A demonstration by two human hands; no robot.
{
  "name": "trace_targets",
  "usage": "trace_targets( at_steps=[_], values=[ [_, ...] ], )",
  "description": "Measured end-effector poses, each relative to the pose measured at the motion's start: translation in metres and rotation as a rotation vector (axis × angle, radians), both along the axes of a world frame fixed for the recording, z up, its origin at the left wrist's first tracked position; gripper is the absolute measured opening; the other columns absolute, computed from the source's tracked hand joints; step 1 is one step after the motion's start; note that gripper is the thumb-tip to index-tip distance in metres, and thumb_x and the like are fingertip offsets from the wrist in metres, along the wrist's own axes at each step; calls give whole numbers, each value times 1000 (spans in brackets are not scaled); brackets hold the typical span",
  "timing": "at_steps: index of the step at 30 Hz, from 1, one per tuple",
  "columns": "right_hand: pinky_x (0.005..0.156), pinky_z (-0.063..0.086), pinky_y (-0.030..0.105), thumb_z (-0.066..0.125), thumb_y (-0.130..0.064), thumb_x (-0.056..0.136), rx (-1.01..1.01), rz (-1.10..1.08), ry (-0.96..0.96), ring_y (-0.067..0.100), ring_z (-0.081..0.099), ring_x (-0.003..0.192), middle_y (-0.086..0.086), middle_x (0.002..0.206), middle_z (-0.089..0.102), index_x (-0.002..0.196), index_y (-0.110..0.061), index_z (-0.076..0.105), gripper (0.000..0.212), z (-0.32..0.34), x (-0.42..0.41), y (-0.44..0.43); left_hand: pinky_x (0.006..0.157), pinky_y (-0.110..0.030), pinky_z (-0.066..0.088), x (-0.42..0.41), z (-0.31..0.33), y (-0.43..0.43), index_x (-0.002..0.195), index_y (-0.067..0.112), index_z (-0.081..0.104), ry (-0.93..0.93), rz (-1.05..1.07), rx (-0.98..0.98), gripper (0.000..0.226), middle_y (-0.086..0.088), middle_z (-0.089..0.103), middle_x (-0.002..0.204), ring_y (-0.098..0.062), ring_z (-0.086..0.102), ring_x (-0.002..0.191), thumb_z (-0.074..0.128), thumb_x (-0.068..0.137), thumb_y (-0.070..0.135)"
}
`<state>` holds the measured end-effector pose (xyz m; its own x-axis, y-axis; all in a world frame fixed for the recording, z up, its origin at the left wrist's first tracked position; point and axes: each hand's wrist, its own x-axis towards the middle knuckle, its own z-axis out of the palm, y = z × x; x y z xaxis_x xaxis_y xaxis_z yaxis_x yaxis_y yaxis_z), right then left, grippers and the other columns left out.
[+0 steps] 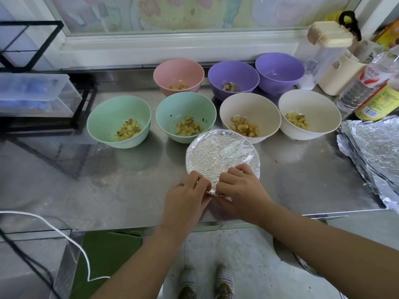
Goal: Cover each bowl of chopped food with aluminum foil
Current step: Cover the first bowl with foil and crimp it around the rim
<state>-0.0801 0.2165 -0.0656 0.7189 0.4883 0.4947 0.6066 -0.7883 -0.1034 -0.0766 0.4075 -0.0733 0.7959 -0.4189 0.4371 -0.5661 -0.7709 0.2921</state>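
Note:
A bowl wrapped in crinkled aluminum foil (220,154) stands near the front edge of the steel counter. My left hand (185,195) and my right hand (241,190) both pinch the foil at the bowl's near rim, fingers curled around the folded edge. Behind it stand several uncovered bowls of chopped food: a green bowl (118,121) at left, a second green bowl (185,116), a cream bowl (250,117), a white bowl (309,114), a pink bowl (178,75) and a purple bowl (233,79). Another purple bowl (279,70) sits at the back; its contents are hidden.
A stack of loose foil sheets (373,152) lies at the counter's right edge. Bottles (375,98) and a plastic jug (330,59) crowd the back right. A black rack with a plastic box (34,93) stands at left. A white cable (64,231) hangs at lower left.

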Motion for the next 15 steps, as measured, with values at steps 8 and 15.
trace_targets(
  at_steps=[8,15],
  values=[
    [74,38,35,69,-29,88,24,-35,40,19,47,67,-6,71,51,68,-20,58,24,-1,-1,1,56,-30,41,4,-2,0,82,18,58,-153,-2,105,29,0,59,86,-17,45,50,83,70,22],
    [74,39,37,63,-34,90,65,-136,27,21,50,64,-5,68,54,65,-20,61,29,3,-15,14,60,-32,47,8,-3,7,93,23,48,-44,-21,94,52,1,58,97,-17,53,55,88,61,26]
  ],
)
